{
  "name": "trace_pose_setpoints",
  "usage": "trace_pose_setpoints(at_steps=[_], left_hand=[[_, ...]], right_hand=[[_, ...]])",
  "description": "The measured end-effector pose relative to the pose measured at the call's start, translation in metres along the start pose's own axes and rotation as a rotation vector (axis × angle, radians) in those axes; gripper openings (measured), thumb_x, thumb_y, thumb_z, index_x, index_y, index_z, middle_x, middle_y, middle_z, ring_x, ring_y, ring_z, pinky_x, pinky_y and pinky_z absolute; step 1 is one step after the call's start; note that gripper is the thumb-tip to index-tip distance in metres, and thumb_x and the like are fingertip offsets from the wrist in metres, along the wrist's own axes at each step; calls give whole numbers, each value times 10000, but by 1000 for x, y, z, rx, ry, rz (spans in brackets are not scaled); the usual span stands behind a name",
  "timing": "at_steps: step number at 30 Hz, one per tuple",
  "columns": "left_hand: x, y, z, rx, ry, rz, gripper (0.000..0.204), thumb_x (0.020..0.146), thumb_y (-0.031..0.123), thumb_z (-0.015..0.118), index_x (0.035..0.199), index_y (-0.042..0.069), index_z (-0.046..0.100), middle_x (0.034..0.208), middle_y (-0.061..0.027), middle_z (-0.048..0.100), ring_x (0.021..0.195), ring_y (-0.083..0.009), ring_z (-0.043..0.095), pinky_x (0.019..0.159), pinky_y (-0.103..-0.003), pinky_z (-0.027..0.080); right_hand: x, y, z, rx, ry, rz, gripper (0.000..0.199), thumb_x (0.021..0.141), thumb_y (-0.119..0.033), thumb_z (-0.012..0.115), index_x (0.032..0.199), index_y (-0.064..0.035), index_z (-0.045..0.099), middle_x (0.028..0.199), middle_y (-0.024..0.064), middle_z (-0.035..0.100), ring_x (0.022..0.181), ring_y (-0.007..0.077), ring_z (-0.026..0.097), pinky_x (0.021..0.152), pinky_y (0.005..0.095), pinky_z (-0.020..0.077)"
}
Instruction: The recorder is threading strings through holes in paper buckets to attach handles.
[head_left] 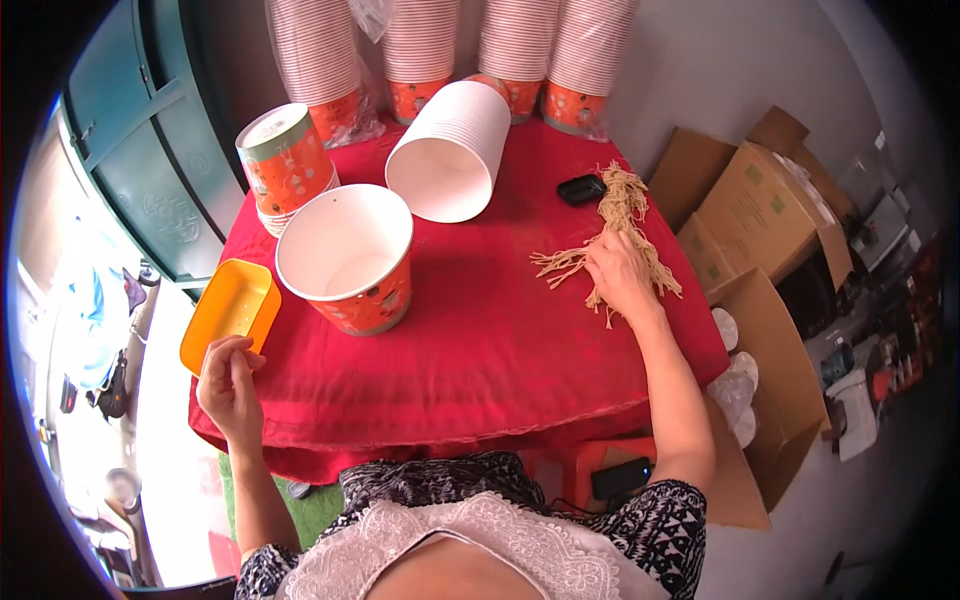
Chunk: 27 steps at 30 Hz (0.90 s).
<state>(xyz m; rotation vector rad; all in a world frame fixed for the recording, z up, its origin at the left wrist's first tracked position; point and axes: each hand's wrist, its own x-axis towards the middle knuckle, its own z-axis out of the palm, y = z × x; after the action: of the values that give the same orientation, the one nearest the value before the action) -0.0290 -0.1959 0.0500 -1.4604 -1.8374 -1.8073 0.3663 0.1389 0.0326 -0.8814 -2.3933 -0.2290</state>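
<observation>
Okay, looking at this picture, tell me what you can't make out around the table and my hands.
All in the head view:
- Tall stacks: tops cut off by the upper edge.
- Right hand: its back hides exactly how it grips the strings.
- Left hand: curled fingers hide anything small in the palm.
- Specks in the yellow tray: too small to identify.

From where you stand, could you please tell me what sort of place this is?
Probably a makeshift workspace: stacks of paper buckets, tan cords on a red tablecloth, and open cardboard boxes beside it.
</observation>
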Motion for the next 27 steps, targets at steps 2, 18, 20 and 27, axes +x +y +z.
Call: trace_pose_setpoints(at_steps=[2,18,20,27], left_hand=[[0,-1,2,-15,2,-10,173,939,-98,459,967,-64,626,937,-106,625,714,-105,616,655,-216,490],[-12,44,37,-144,-279,-114,154,871,-99,496,928,-52,631,919,-101,642,704,-119,602,643,-226,469],[-8,60,52,-252,-461,-270,145,889,-76,505,957,-57,632,895,-87,605,702,-121,615,634,-236,488],[-4,65,74,-581,-769,-638,300,1027,147,471,1267,-27,518,1036,-84,627,739,-102,640,595,-240,535]], right_hand=[[-6,-5,-1,42,11,-13,56,798,-44,697,819,-13,655,913,100,565,940,271,550,844,394,474],[-26,-201,-40,944,-269,-154,77,843,-43,685,838,4,624,809,121,652,733,266,664,638,353,529],[-13,-207,-40,1042,-164,-88,52,861,-26,670,853,12,635,788,107,670,687,167,653,602,297,506],[0,-216,-35,1297,-123,243,61,927,-17,632,866,-13,634,676,-96,518,589,-27,415,497,174,308]])
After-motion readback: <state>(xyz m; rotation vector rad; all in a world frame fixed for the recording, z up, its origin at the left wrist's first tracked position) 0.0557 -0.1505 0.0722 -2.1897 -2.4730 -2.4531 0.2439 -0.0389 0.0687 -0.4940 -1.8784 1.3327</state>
